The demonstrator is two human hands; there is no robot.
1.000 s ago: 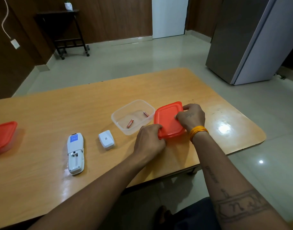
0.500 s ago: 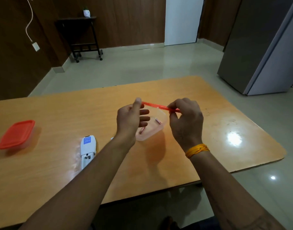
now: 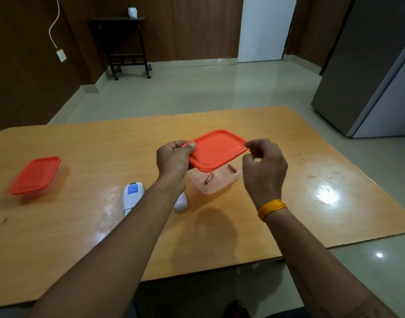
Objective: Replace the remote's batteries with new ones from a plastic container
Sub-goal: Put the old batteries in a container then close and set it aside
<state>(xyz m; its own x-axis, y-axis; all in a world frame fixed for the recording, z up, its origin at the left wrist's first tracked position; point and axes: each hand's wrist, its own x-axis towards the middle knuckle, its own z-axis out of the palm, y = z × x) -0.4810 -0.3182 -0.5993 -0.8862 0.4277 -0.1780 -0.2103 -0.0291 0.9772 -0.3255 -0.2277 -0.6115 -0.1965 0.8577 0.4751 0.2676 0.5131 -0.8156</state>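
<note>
Both hands gripping the red lid (image 3: 216, 149) over the clear container (image 3: 214, 183)
Left hand (image 3: 174, 158) and right hand (image 3: 263, 167) are pinching its ends; two batteries (image 3: 208, 178) are lying inside; another lidded container (image 3: 35, 176) is sitting apart.

The red lid (image 3: 216, 149), held between the left hand (image 3: 174, 159) and the right hand (image 3: 263, 167), covers the clear container (image 3: 214, 183) from above. At 7 o'clock of the container the remote (image 3: 133, 195) and its white cover (image 3: 180, 203) block the way. The table (image 3: 300, 203) towards 3 o'clock is bare. A second closed container (image 3: 36, 175) stands well apart at 9 o'clock.
</note>
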